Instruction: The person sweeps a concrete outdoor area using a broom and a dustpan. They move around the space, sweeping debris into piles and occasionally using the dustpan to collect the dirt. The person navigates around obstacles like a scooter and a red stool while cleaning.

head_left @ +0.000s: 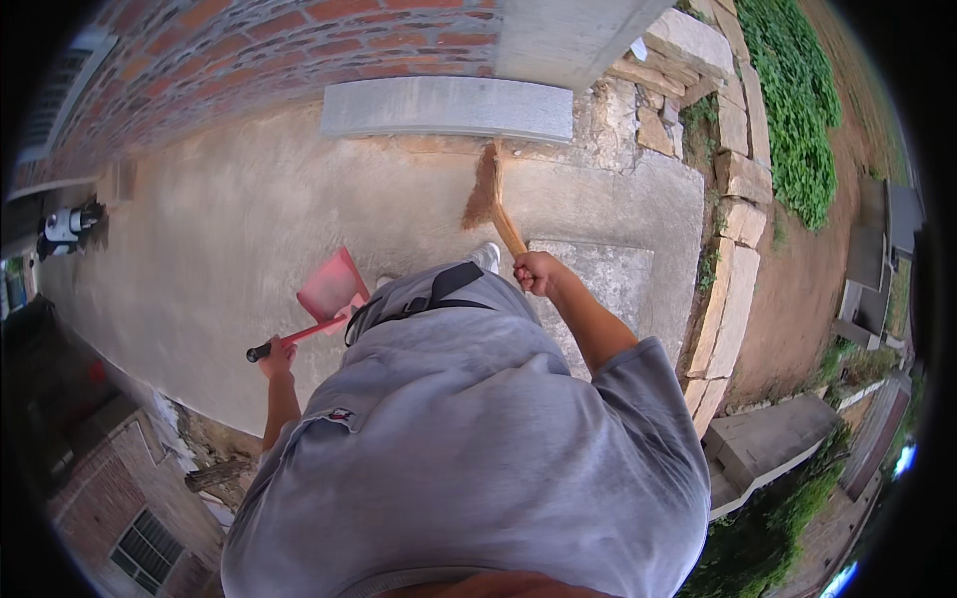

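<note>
My right hand (536, 273) is closed round the handle of a straw broom (483, 191). The broom's brown bristles fan out on the concrete ahead of my feet, and its far end reaches close to a pale stone slab. To the left, my left hand (276, 356) grips the handle of a red dustpan (334, 285) near its black end. The pan hangs low by my left foot; whether it touches the ground I cannot tell. One grey shoe (486, 256) shows beside the broom handle.
The pale slab (449, 108) lies along the base of a brick wall (299, 45). Stone blocks (733, 289) form an edge at the right, with soil and green plants (797, 110) beyond. A white vehicle (66, 227) stands far left on the concrete floor (209, 249).
</note>
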`<state>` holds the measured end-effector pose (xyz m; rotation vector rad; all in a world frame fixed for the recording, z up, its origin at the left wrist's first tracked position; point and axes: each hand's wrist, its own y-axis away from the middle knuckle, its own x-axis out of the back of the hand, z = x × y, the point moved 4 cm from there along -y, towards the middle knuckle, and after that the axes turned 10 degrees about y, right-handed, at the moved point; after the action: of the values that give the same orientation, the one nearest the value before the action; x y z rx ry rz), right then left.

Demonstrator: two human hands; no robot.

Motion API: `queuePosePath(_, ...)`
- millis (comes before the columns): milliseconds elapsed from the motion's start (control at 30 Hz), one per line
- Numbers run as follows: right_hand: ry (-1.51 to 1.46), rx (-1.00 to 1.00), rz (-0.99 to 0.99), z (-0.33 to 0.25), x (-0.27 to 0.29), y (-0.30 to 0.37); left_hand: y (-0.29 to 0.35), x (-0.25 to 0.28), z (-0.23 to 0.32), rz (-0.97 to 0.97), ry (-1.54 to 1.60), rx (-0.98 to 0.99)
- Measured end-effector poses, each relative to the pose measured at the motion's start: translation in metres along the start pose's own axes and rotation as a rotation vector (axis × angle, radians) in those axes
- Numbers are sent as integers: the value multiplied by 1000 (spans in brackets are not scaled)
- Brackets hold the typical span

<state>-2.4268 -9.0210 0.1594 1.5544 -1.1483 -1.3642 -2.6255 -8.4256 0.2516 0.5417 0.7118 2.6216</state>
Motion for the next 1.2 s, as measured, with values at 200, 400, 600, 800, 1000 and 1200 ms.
queuePosePath(200, -274, 6, 32, -21, 34, -56, -52, 77, -47, 56, 2, 75)
queuePosePath(400, -413, 262, 522, -26, -21, -117, -69, 182, -47, 132, -14, 156)
queuePosePath(600, 538, -10, 593, 5, -19, -123, -116, 260, -86, 141, 122, 221)
queuePosePath(800, 246, 39, 306, -9, -115, -161, -135, 301, -159, 285, 253, 120)
queuePosePath(1000, 447, -138, -113, -52, -412, -195, -95, 308, -205, 457, 555, 201)
queuePosePath(1200, 669, -91, -101, -93, -624, -245, -91, 325, -219, 371, 620, 199)
